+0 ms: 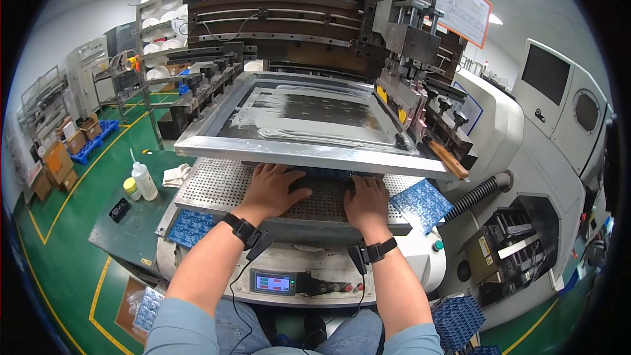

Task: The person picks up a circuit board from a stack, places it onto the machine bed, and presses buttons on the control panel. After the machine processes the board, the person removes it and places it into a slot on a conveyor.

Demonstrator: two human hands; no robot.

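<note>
My left hand [268, 190] lies on the perforated metal table [213, 187], fingers stretched forward and thumb spread. My right hand [368, 202] rests farther right on the same surface, its fingers extended toward the frame and partly in shadow. Between the hands, a dark blue panel [323, 173] shows at the frame's lower edge; most of it is hidden underneath. My fingertips are close to its near edge; whether they touch it is hard to see. Over the table sits a silver-framed printing screen [322, 150] smeared with grey-white paste [305, 134].
Blue patterned circuit panels lie at the table's right [422, 204] and left [190, 227]. A wooden-handled spatula [449, 160] rests on the frame's right corner. A squeeze bottle [144, 182] and cloth [176, 175] are at left. Below is a small control screen [273, 282].
</note>
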